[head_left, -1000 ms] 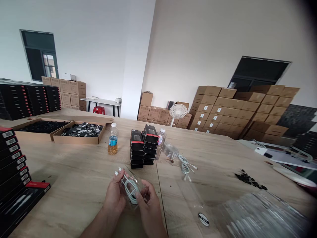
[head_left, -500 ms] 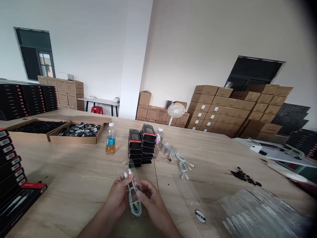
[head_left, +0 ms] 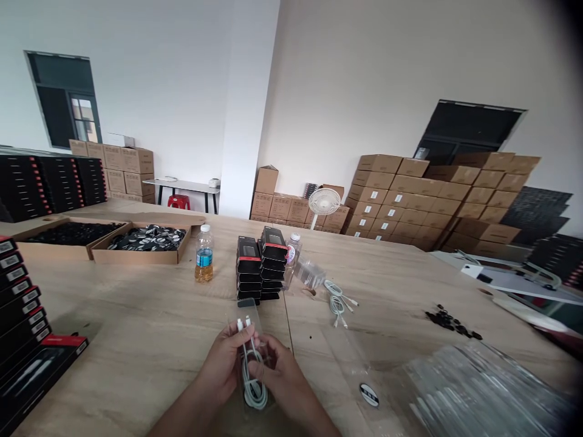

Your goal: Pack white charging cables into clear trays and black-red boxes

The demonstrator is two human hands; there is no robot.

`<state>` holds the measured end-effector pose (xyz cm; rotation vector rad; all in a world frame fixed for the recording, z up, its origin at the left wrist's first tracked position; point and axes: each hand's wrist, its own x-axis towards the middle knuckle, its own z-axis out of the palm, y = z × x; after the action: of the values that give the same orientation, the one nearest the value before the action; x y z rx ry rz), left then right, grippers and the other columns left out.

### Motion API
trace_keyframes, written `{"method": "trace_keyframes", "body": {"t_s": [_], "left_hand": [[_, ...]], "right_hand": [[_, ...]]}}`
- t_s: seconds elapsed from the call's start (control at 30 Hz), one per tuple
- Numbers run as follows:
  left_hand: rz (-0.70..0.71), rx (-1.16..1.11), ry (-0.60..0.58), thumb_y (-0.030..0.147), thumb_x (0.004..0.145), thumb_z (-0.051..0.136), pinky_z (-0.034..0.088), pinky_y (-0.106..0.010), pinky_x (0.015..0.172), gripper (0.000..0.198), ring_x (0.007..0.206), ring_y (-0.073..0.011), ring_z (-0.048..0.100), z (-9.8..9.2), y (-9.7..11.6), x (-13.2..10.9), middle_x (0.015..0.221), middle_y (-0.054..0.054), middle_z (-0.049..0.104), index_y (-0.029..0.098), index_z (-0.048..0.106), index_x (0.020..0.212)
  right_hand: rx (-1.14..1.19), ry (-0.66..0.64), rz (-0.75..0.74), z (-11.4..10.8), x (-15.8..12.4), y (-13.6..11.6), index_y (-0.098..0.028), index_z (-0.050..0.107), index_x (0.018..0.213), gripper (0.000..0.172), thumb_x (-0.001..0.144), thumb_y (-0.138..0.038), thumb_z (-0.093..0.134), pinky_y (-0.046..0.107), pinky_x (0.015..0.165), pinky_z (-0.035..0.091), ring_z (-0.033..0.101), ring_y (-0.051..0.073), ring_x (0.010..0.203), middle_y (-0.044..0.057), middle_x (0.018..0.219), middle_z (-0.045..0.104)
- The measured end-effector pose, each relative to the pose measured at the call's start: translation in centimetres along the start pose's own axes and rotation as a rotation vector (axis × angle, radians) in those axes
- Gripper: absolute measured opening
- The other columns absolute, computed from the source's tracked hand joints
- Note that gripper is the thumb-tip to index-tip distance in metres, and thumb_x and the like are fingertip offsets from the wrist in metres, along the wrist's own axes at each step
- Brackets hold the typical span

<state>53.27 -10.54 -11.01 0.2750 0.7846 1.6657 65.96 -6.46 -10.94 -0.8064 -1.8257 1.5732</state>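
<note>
A coiled pale cable [head_left: 255, 396] is held between my hands over the near edge of the table, its two white plugs pointing away from me. My left hand [head_left: 223, 361] is closed on the plug end, thumb across the leads. On the other side, my right hand [head_left: 285, 371] pinches the coil with its thumb and fingers. Behind the cable is a clear plastic sleeve [head_left: 248, 311]; whether the cable lies in it or on it I cannot tell. Further right lie more coiled cables [head_left: 336, 298] and a flat clear sleeve with an oval black-and-white label [head_left: 368, 395].
Black boxes [head_left: 249, 267] stand stacked ahead, between a bottle of amber liquid [head_left: 204, 258] and another bottle [head_left: 293, 258]. Clear sleeves [head_left: 483, 388] are heaped at right, near small black pieces [head_left: 450, 323]. Cartons of black parts [head_left: 136, 254] and stacked boxes [head_left: 20, 297] occupy the left.
Both hands have shifted slightly right with the cable. The cable has moved down and right, and more of the clear sleeve's far end shows beyond the plugs.
</note>
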Motion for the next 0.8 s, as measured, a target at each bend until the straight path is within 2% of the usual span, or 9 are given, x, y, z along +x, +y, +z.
{"method": "trace_keyframes", "body": {"t_s": [0.07,0.17,0.37,0.53,0.67,0.8], "left_hand": [[-0.005,-0.002,0.008,0.028,0.064,0.086,0.048,-0.026,0.056,0.028,0.049,-0.0112,0.057,-0.1,0.1,0.1,0.058,0.0,0.065,0.015,0.062,0.071],[-0.017,-0.006,-0.002,0.023,0.062,0.086,0.049,-0.027,0.058,0.027,0.052,-0.0128,0.06,-0.3,0.4,-0.1,0.06,0.0,0.067,0.015,0.065,0.077],[0.01,-0.039,-0.08,0.01,0.057,0.085,0.05,-0.027,0.067,0.032,0.064,-0.0144,0.065,-0.1,0.9,-0.4,0.074,-0.002,0.073,0.014,0.07,0.084],[0.012,-0.072,-0.067,0.015,0.065,0.082,0.048,-0.025,0.063,0.022,0.061,-0.0128,0.063,0.1,0.8,-0.4,0.069,-0.001,0.07,0.014,0.069,0.082],[0.009,-0.039,-0.04,0.019,0.065,0.083,0.047,-0.025,0.059,0.024,0.056,-0.0126,0.061,0.0,0.9,-0.3,0.066,0.0,0.068,0.015,0.069,0.084],[-0.026,-0.018,-0.005,0.018,0.063,0.084,0.047,-0.025,0.056,0.024,0.053,-0.0122,0.059,-0.2,0.9,-0.2,0.064,0.0,0.067,0.014,0.069,0.082]], "right_hand": [[0.084,-0.089,-0.006,0.1,-0.5,-0.4,-0.022,0.062,0.118,0.061,0.061,-0.031,0.081,0.033,0.076,0.051,0.064,0.021,0.086,0.002,0.095,0.071],[0.118,-0.092,0.006,0.2,-0.7,-0.5,-0.025,0.058,0.125,0.076,0.053,-0.022,0.083,0.033,0.076,0.052,0.065,0.021,0.086,0.002,0.1,0.071],[0.226,-0.15,0.009,0.2,-0.4,-0.4,-0.025,0.05,0.133,0.08,0.059,-0.007,0.072,0.028,0.075,0.047,0.063,0.017,0.085,-0.001,0.097,0.07],[0.15,-0.139,0.049,0.8,-0.8,-1.3,-0.027,0.048,0.136,0.083,0.058,-0.001,0.063,0.024,0.065,0.042,0.06,0.014,0.074,-0.005,0.088,0.069],[0.137,-0.1,0.058,0.6,-0.6,-0.3,-0.024,0.045,0.138,0.085,0.059,-0.006,0.07,0.028,0.072,0.046,0.062,0.017,0.083,-0.002,0.095,0.069],[0.057,0.088,0.007,-0.6,-0.2,0.8,-0.021,0.042,0.141,0.079,0.071,-0.03,0.076,0.033,0.078,0.05,0.061,0.018,0.084,0.002,0.094,0.063]]}}
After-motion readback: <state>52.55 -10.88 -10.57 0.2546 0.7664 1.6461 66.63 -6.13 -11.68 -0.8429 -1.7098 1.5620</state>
